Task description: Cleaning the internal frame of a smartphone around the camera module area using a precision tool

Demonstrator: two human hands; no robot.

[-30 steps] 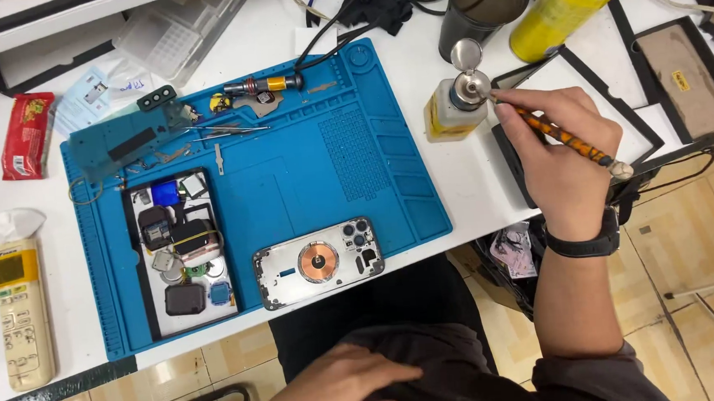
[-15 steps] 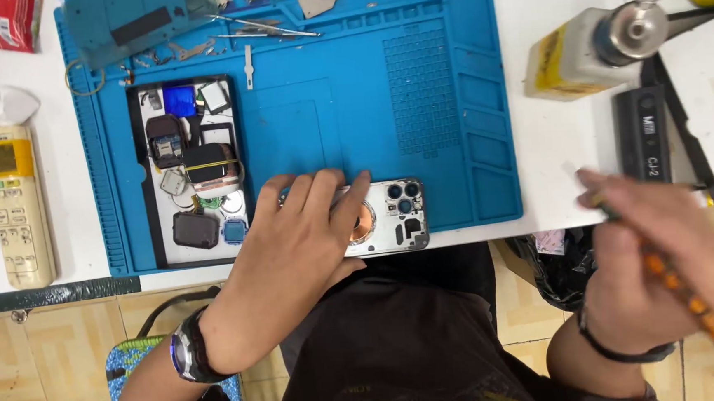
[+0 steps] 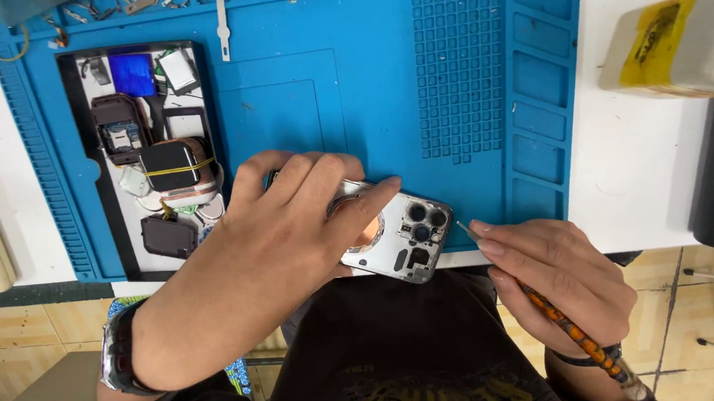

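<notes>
With our left hand pressing the phone shell flat, our right hand pinches a brush, needing careful aim beside the camera holes.

- Our left hand, resting in the lap a second ago, now lies flat on the phone housing at the near edge of the blue mat.
- Our right hand has left the dispenser bottle; the tip of its orange-handled tool now sits just beside the housing's camera corner.
- We view the bench from closer.
</notes>
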